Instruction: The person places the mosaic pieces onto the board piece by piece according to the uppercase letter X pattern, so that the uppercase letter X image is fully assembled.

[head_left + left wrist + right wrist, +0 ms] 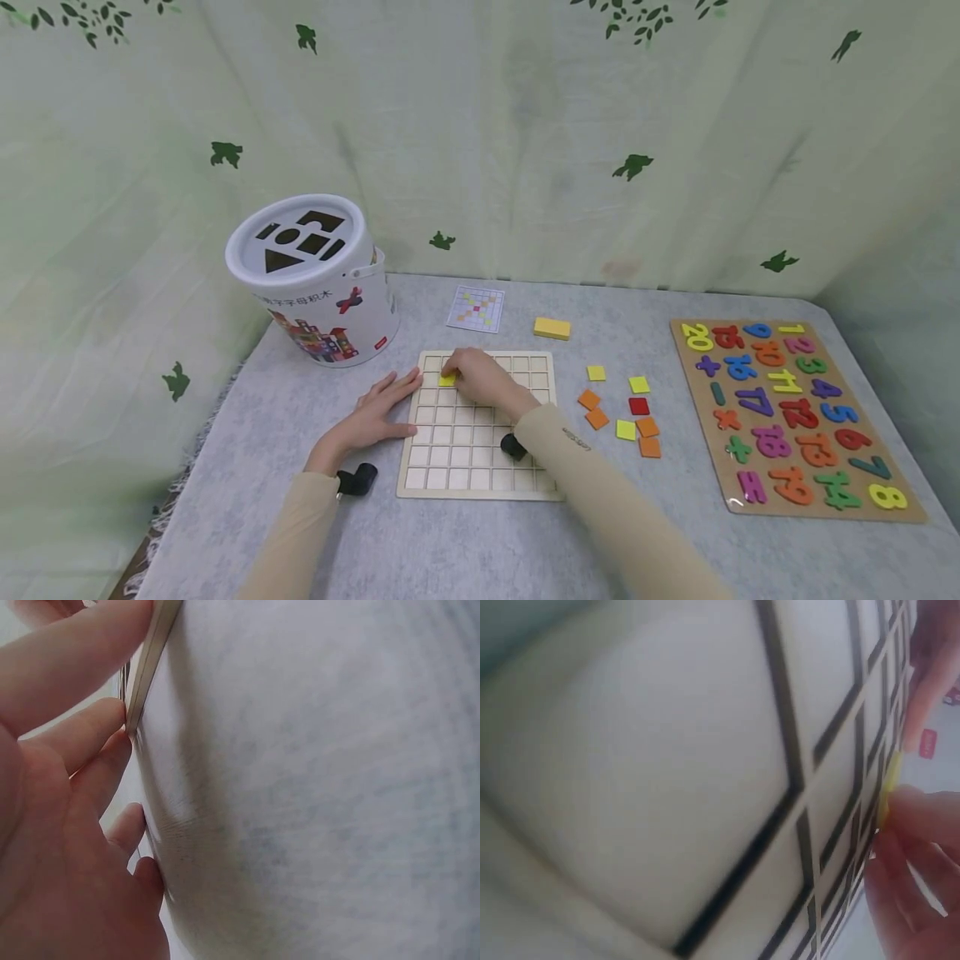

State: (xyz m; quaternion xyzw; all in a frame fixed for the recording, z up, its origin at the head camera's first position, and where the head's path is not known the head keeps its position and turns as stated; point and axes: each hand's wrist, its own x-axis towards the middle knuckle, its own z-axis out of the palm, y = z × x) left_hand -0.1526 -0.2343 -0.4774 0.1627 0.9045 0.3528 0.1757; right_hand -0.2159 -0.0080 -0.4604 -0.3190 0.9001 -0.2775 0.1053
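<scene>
two beige sleeves are seen nearest the head cam, over a grey mottled table (465, 550) backed by a pale green curtain w/ leaf prints. left hand (375, 417) is laid flat, fingers straight, against the left edge of the wooden grid board (480, 467); same contact is shown in the left wrist view. right hand (480, 379) is curled over the board's top-left cells, a yellow tile (447, 380) pinched at the fingertips, on or just above the board. loose orange, yellow & red tiles (626, 412) are scattered right of the board, a number puzzle (795, 417) further right near the table edge. white bucket (315, 279), pattern card (476, 308) & yellow block (552, 328) are set behind. bare table is left in front of the board.
</scene>
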